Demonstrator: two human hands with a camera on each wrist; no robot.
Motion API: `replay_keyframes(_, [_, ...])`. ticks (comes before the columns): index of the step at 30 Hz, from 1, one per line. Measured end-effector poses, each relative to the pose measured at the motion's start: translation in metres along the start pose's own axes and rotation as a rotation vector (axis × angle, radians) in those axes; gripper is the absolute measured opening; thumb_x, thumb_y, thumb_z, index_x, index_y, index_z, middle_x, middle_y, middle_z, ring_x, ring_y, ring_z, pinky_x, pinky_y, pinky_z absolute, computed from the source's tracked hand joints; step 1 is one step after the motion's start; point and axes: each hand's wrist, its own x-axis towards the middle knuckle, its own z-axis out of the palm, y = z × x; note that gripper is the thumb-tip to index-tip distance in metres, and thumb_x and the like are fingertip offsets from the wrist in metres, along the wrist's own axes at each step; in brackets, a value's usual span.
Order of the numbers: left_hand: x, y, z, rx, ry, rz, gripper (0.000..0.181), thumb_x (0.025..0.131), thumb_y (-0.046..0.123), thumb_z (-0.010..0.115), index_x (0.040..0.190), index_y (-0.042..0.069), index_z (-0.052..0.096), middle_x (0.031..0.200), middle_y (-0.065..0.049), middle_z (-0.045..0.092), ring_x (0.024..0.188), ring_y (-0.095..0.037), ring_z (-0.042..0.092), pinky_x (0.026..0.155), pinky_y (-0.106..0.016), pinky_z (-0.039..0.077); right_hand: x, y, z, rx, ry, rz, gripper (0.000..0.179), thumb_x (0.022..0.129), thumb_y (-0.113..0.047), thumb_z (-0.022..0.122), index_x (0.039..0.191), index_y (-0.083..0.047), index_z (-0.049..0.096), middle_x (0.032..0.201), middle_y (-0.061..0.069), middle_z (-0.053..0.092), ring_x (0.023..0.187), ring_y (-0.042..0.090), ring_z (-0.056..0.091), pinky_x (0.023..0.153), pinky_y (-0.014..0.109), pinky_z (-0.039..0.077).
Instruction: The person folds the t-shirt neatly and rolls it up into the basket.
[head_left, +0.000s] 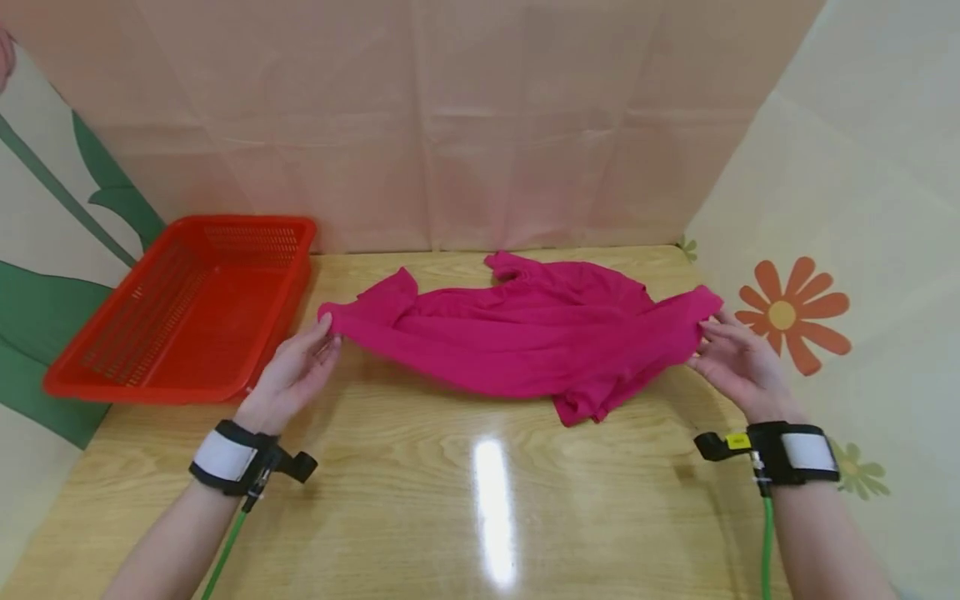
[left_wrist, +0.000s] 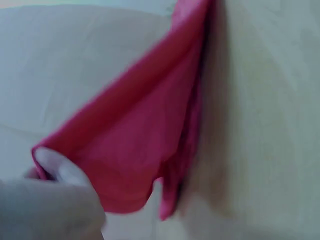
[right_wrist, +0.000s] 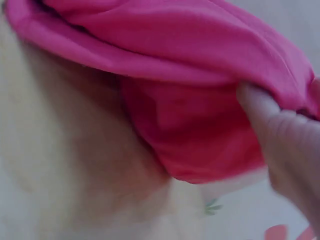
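A bright pink garment (head_left: pixel 495 333), which looks like a short-sleeved shirt, stretches sideways between both hands. My left hand (head_left: pixel 300 367) pinches its left corner; in the left wrist view the thumb (left_wrist: pixel 62 167) lies against the cloth (left_wrist: pixel 135 135), which slopes away from it. At the opposite end my right hand (head_left: pixel 738 362) grips the right corner, with fingers on the edge of the fabric. The right wrist view shows the thumb (right_wrist: pixel 257 102) pressed under a fold of the pink cloth (right_wrist: pixel 190 45). Both held ends are raised, while a bunched part lies toward the back of the table.
A red plastic basket (head_left: pixel 247 287) with perforated sides stands at the left, close to my left hand. The wooden table (head_left: pixel 390 500) meets a pink covered wall (head_left: pixel 465 167) at the back. A flower-patterned panel (head_left: pixel 885 250) borders the right side. Green cables (head_left: pixel 225 554) trail from the wrist straps.
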Motion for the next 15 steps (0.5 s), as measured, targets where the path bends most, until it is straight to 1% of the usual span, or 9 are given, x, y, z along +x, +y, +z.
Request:
replay_keyframes(2, [-0.002, 0.004, 0.006, 0.010, -0.067, 0.042, 0.017, 0.101, 0.015, 0.058, 0.112, 0.009, 0.069, 0.103, -0.002, 0.071, 0.093, -0.012, 0.067, 0.087, -0.019, 0.056, 0.003, -0.004, 0.008, -0.041, -0.101, -0.003, 0.058, 0.108, -0.006, 0.015, 0.158, -0.029, 0.033, 0.140, 0.011, 0.058, 0.121, 0.031, 0.059, 0.105, 0.052, 0.049])
replay_keyframes(4, [-0.004, 0.008, 0.011, 0.030, -0.102, 0.079, 0.018, 0.102, 0.016, 0.057, 0.115, 0.009, 0.067, 0.106, -0.002, 0.070, 0.094, -0.012, 0.067, 0.088, -0.019, 0.056, 0.006, -0.006, 0.013, -0.044, -0.165, 0.023, 0.062, 0.107, -0.004, 0.011, 0.160, -0.032, 0.024, 0.143, 0.013, 0.055, 0.123, 0.033, 0.058, 0.107, 0.052, 0.047])
replay_keyframes(6, [-0.006, 0.011, 0.013, 0.054, -0.104, 0.105, 0.019, 0.101, 0.017, 0.058, 0.117, 0.010, 0.067, 0.107, -0.001, 0.070, 0.095, -0.013, 0.066, 0.090, -0.021, 0.055, 0.007, -0.007, 0.017, -0.061, -0.210, 0.068, 0.065, 0.106, -0.001, 0.008, 0.160, -0.034, 0.020, 0.143, 0.012, 0.053, 0.125, 0.032, 0.057, 0.110, 0.048, 0.046])
replay_keyframes(9, [-0.007, 0.016, 0.013, 0.084, -0.076, 0.124, 0.020, 0.100, 0.019, 0.060, 0.118, 0.013, 0.067, 0.109, 0.000, 0.069, 0.097, -0.014, 0.062, 0.092, -0.022, 0.053, 0.007, -0.008, 0.016, -0.086, -0.259, 0.155, 0.071, 0.105, 0.003, 0.004, 0.159, -0.040, 0.017, 0.143, 0.009, 0.051, 0.131, 0.030, 0.054, 0.114, 0.041, 0.044])
replay_keyframes(11, [-0.008, 0.018, 0.010, 0.098, -0.064, 0.127, 0.020, 0.101, 0.019, 0.060, 0.119, 0.014, 0.067, 0.109, 0.000, 0.068, 0.098, -0.015, 0.061, 0.093, -0.024, 0.052, 0.006, -0.008, 0.014, -0.140, -0.270, 0.194, 0.074, 0.104, 0.005, 0.004, 0.159, -0.044, 0.014, 0.145, 0.007, 0.050, 0.134, 0.028, 0.053, 0.114, 0.039, 0.044])
replay_keyframes(12, [-0.009, 0.019, 0.008, 0.103, -0.061, 0.127, 0.020, 0.101, 0.020, 0.059, 0.119, 0.014, 0.067, 0.109, 0.000, 0.068, 0.098, -0.015, 0.060, 0.093, -0.024, 0.052, 0.006, -0.008, 0.013, -0.178, -0.261, 0.202, 0.074, 0.105, 0.006, 0.006, 0.159, -0.045, 0.014, 0.146, 0.006, 0.050, 0.135, 0.027, 0.053, 0.114, 0.038, 0.044])
replay_keyframes(13, [-0.010, 0.020, 0.007, 0.102, -0.061, 0.127, 0.021, 0.101, 0.020, 0.059, 0.119, 0.015, 0.067, 0.109, 0.001, 0.068, 0.098, -0.015, 0.059, 0.093, -0.024, 0.051, 0.006, -0.008, 0.012, -0.208, -0.238, 0.207, 0.074, 0.105, 0.006, 0.008, 0.158, -0.046, 0.015, 0.145, 0.004, 0.051, 0.135, 0.026, 0.054, 0.113, 0.039, 0.045])
replay_keyframes(15, [-0.012, 0.022, 0.003, 0.104, -0.063, 0.128, 0.021, 0.102, 0.020, 0.057, 0.120, 0.015, 0.066, 0.109, 0.001, 0.068, 0.098, -0.015, 0.059, 0.094, -0.024, 0.051, 0.005, -0.008, 0.011, -0.272, -0.166, 0.203, 0.072, 0.107, 0.004, 0.014, 0.157, -0.047, 0.018, 0.145, 0.002, 0.054, 0.132, 0.025, 0.056, 0.111, 0.039, 0.048])
